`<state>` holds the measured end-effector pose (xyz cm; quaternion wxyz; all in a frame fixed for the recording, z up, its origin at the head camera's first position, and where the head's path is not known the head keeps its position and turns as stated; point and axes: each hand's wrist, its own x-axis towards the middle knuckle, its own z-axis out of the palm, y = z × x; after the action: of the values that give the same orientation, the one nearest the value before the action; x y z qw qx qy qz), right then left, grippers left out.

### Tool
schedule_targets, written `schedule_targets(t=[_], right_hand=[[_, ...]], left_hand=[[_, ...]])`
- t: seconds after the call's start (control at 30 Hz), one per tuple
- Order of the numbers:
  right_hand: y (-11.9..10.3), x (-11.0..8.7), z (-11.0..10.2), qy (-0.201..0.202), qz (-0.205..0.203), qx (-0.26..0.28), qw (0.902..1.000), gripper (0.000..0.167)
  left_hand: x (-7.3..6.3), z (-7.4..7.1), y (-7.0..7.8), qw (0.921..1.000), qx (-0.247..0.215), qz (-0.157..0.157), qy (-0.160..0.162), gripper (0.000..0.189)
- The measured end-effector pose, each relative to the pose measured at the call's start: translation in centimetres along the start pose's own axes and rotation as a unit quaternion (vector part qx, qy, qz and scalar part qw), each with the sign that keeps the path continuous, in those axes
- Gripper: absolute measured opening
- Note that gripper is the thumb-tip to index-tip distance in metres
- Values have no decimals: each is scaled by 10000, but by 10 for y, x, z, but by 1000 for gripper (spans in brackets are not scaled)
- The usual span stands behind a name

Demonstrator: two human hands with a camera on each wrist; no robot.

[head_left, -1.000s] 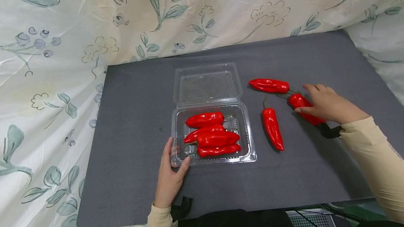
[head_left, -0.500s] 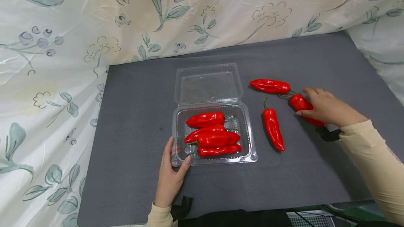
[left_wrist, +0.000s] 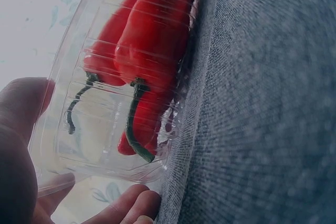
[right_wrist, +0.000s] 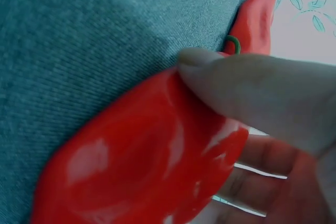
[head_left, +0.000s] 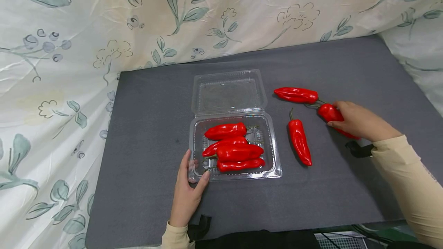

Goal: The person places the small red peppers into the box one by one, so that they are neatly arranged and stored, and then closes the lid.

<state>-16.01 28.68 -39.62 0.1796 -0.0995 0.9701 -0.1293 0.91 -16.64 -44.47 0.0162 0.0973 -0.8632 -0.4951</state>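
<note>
A clear plastic clamshell box (head_left: 273,145) lies with its lid folded back, several red peppers (head_left: 240,151) inside. My left hand (head_left: 186,191) grips its near left corner, thumb over the front rim and fingers along the left side. In the left wrist view, green stems show through the box wall. To the right, my right hand (head_left: 363,120) holds another red pepper (head_left: 330,113) between thumb and fingers; it lies on the cloth. In the right wrist view, the thumb presses one side of this pepper (right_wrist: 131,156) and the fingers lie along the other.
Two more red peppers lie loose on the grey cloth (head_left: 149,145): one pepper (head_left: 299,142) between box and right hand, another pepper (head_left: 295,94) farther back, its stem close to the held one's. A leaf-patterned curtain (head_left: 242,14) hangs behind the table.
My right hand has lowered onto the right pepper, and its fingers have drawn in around it. The left hand stays at the box corner.
</note>
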Motion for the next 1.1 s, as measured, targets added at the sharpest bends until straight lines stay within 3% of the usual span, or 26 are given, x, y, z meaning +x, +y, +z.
schedule_targets(t=[0.17,1.1], right_hand=[[-1,0,1,18,-34,42,10000,54],[-2,-3,-9,217,-70,73,9997,69]], left_hand=[[0,0,-1,10000,18,2,13,79],[-1,0,1,10000,1,-57,-6,78]])
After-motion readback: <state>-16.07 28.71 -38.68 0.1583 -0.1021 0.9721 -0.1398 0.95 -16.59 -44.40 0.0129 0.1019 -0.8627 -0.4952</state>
